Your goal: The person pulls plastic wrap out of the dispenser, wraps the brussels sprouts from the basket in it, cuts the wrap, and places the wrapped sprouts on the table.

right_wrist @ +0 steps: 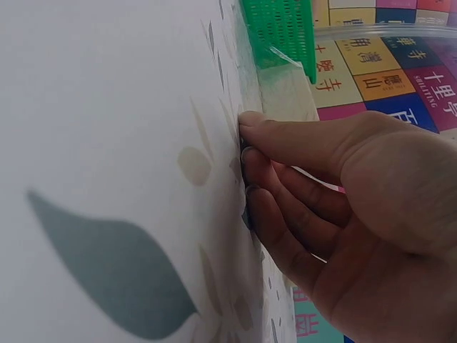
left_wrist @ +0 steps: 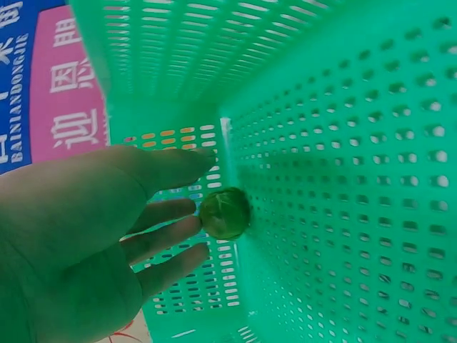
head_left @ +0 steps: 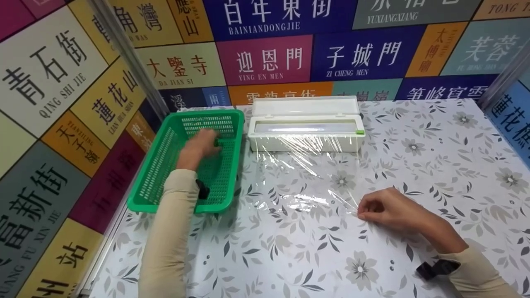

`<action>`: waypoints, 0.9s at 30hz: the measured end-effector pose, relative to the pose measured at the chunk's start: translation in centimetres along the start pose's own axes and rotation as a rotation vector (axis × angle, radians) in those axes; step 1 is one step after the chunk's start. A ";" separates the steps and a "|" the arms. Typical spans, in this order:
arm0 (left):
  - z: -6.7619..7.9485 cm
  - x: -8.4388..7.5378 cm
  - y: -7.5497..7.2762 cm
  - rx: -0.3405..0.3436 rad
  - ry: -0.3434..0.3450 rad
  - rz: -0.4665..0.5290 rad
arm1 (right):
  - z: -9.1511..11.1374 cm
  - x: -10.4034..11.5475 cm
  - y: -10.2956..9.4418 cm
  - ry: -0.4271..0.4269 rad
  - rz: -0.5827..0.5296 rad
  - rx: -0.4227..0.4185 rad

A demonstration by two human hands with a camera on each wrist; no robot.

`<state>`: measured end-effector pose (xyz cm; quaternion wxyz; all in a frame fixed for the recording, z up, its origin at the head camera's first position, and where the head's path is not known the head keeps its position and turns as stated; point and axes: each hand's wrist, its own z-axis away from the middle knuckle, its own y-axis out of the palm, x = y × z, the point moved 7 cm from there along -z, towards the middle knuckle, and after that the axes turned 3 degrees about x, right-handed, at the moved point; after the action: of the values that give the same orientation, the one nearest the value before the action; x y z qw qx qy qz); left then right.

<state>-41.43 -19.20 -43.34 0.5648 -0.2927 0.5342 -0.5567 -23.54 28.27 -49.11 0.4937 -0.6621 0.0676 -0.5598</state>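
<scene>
My left hand (head_left: 201, 142) reaches down into a green plastic basket (head_left: 237, 165). In the left wrist view, a small round green vegetable (left_wrist: 226, 214) lies on the basket floor by the end wall. The fingers of that hand (left_wrist: 107, 229) are extended and spread, their tips right at the vegetable. A sheet of clear plastic wrap (head_left: 306, 178) runs from the white wrap dispenser (head_left: 306, 142) toward me over the table. My right hand (head_left: 391, 209) pinches its near right corner between thumb and fingers, low at the tabletop in the right wrist view (right_wrist: 335, 193).
The dispenser's lid (head_left: 306, 106) stands raised at the back, with a small green piece (head_left: 360, 132) on its right front edge. A white tablecloth (head_left: 360, 269) with grey leaves and flowers covers the table. Sign-printed walls (head_left: 265, 58) border the left and back.
</scene>
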 end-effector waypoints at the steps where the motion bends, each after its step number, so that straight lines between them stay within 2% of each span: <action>1: 0.0 -0.1 0.1 0.006 0.001 -0.012 | 0.0 0.0 0.0 -0.006 0.001 -0.002; 5: -0.1 -0.1 0.2 0.014 -0.002 -0.024 | -0.2 -0.1 0.0 -0.014 -0.006 -0.003; 10: -0.1 0.2 0.2 -0.011 -0.004 -0.029 | -0.2 -0.3 0.1 0.006 -0.013 0.001; 15: 0.3 0.3 0.4 0.005 -0.027 -0.026 | 0.0 -0.3 0.1 0.032 -0.021 0.004; 20: 0.3 0.3 0.2 -0.014 -0.035 -0.043 | 0.0 -0.3 0.0 0.035 -0.010 -0.009; 26: -0.2 1.0 0.3 -0.020 -0.074 -0.065 | -0.1 -0.4 0.0 0.011 -0.005 -0.028; 27: -0.8 1.6 0.5 -0.036 -0.064 -0.076 | -0.1 -0.3 0.0 0.007 -0.004 -0.030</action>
<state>-42.28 -20.39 -44.46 0.5548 -0.3404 0.5142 -0.5586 -23.72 28.43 -49.38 0.4824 -0.6675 0.0765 -0.5620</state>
